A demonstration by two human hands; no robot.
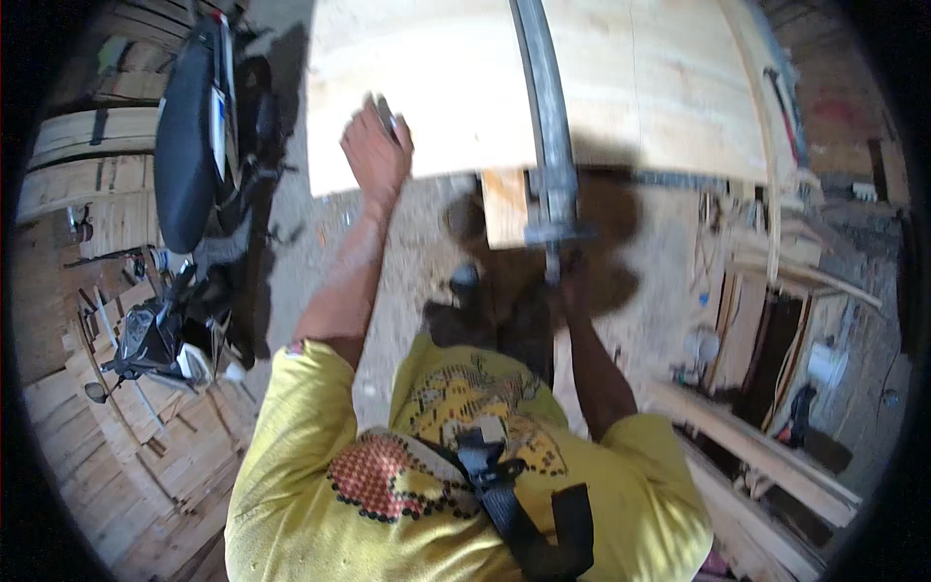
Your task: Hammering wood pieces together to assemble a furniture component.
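A long grey metal bar clamp (551,107) lies across a pale wooden panel (436,87), its screw end reaching past the near edge. Deep in shadow, my right hand (574,274) is closed at the clamp's screw handle; its fingers are hard to make out. On the panel's near left corner rests my left hand (376,145), closed around a small dark object (386,114) whose kind I cannot tell. Between the panel's near edge and the clamp head, a short wood block (504,209) sticks out toward me.
A parked motorcycle (189,136) stands on the left, beside stacked boards (92,145). Wood scraps (126,388) lie at the lower left. To the right are a wooden frame with long planks (766,446) and a white bucket (826,364). A thin strip (773,194) hangs over the panel's right side.
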